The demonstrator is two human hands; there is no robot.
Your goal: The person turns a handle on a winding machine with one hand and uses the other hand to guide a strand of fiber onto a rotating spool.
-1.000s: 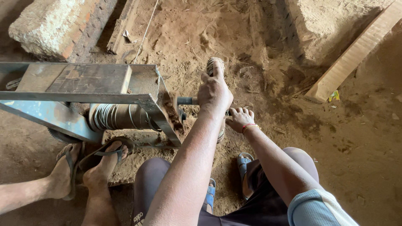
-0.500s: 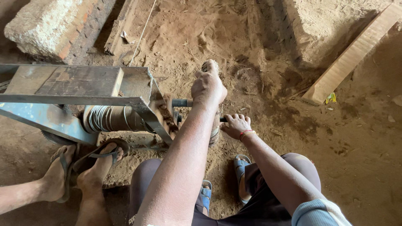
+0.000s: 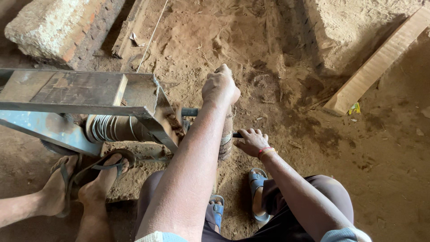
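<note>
From the head camera, the landmark is a metal winch frame point(image 3: 85, 96) of welded angle iron standing on the dirt floor point(image 3: 277, 67), with a drum wound in wire point(image 3: 109, 127) under its top plate. A short axle point(image 3: 189, 112) sticks out of the frame's right side, and on it sits an upright crank bar point(image 3: 227, 134) wrapped in rope or cloth.

The left hand point(image 3: 220, 87) is clenched in a fist around the top end of the crank bar, just right of the frame and above the axle, with the forearm running down toward the camera. The right hand point(image 3: 251, 142) lies lower, right of the frame, its fingers curled over a short dark handle point(image 3: 237, 135) that juts from the lower part of the crank bar; the grasp looks loose rather than tight. A red thread bracelet point(image 3: 265, 151) circles that wrist.

Below the frame, the person's feet in blue sandals point(image 3: 257, 192) rest on the dirt. At the frame's lower left, another person's two feet in dark flip-flops point(image 3: 96, 172) press against the base.

Behind the frame to the upper left lies a brick-and-mortar block point(image 3: 58, 29). A thin cord point(image 3: 150, 38) runs up from the frame's top. Far right of the frame, a wooden plank point(image 3: 380, 58) lies aslant, with a small yellow scrap point(image 3: 354, 108) at its lower end.
</note>
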